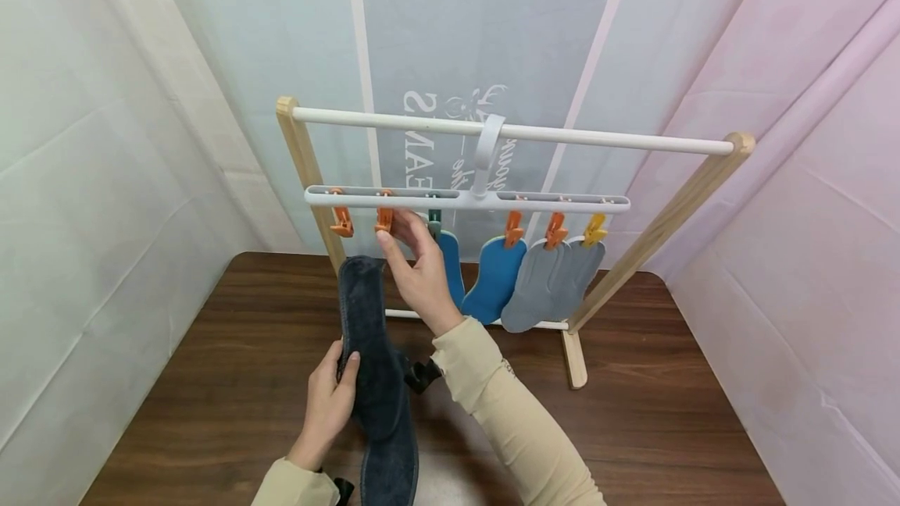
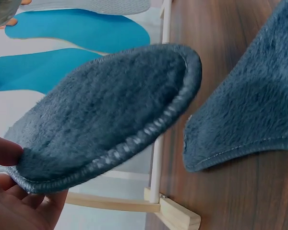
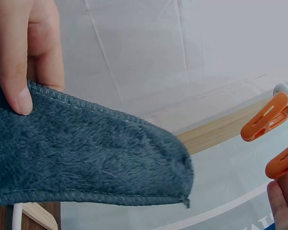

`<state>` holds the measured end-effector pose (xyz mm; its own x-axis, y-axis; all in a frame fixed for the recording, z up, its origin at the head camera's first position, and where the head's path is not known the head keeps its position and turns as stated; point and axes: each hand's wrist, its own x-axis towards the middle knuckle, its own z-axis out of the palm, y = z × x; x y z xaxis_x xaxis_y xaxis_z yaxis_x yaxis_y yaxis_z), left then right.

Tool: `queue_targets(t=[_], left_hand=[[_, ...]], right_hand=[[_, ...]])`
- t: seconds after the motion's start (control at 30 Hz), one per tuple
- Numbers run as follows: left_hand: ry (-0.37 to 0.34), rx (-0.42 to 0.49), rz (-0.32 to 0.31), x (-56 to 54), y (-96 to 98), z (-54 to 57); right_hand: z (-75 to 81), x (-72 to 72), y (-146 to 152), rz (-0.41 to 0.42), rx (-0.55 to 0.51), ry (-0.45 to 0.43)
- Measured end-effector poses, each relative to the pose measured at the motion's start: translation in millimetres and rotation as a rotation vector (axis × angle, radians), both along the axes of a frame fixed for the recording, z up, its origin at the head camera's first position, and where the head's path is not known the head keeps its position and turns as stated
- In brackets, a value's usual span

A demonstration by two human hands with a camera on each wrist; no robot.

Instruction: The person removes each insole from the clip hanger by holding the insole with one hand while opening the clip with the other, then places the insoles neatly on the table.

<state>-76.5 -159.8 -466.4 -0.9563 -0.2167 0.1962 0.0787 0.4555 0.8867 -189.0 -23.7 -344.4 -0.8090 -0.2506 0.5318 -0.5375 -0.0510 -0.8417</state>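
My left hand holds a dark blue-grey fuzzy insole by its edge, thumb on top; its narrow end points up below the clips. My right hand pinches an orange clip, second from the left on a white hanger. Another orange clip hangs free at the hanger's left end. A second dark fuzzy insole lies on the wooden table, nearer to me. In the left wrist view, the held insole shows its stitched rim.
On the hanger's right half, clips hold a blue insole and grey insoles; another blue insole hangs behind my right hand from a green clip. The hanger hooks over the white bar of a wooden rack. Curtains surround the table.
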Motion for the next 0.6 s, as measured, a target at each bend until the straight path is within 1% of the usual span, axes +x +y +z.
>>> queue_targets(t=[0.2,0.4,0.47,0.6], left_hand=[[-0.03,0.016,0.019,3.2,0.9,-2.3],[-0.063,0.021,0.022,4.2,2.1,-6.5],[-0.084,0.018,0.016,4.4,2.7,-8.7],[-0.149,0.029,-0.031,6.3,4.3,-14.3]], right_hand=[[-3.6,1.1,1,0.012,0.015,-0.014],[-5.0,2.0,2,0.024,0.011,-0.001],[-5.4,2.1,2,0.026,0.006,0.0],[-6.8,2.3,3,0.026,-0.005,-0.014]])
